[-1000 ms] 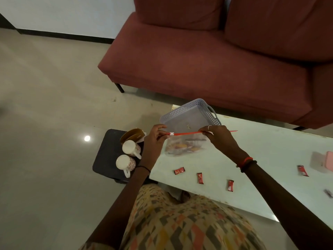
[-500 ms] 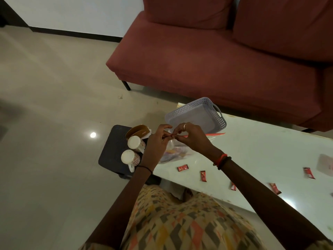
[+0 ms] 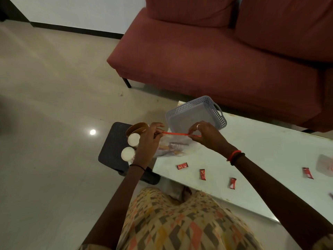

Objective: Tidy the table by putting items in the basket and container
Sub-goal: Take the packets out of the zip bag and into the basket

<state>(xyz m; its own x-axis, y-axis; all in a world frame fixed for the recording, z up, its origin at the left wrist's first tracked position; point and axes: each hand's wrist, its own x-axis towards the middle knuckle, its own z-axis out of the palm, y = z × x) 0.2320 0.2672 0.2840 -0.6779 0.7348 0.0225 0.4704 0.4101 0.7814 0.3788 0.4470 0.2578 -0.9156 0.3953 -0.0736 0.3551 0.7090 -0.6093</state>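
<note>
A clear zip bag (image 3: 175, 147) with a red seal strip and snacks inside hangs over the white table's (image 3: 261, 148) left end. My left hand (image 3: 149, 141) pinches the strip's left end. My right hand (image 3: 205, 135) pinches the strip further right. Just behind my hands stands a grey perforated basket (image 3: 195, 113), with nothing seen inside. Small red sachets lie on the table: one (image 3: 182, 166) near the bag, another (image 3: 202, 174) and a third (image 3: 232, 183) toward the front edge, and one more (image 3: 307, 173) far right.
A dark stool (image 3: 112, 148) left of the table carries two white mugs (image 3: 133, 139) (image 3: 128, 153) and a brown bowl (image 3: 137, 128). A red sofa (image 3: 216, 56) runs behind the table. A pale pink object (image 3: 325, 166) sits at the table's right edge.
My hands, close together on the strip half a second ago, have drawn apart along it, the right hand sliding right. The view has shifted slightly.
</note>
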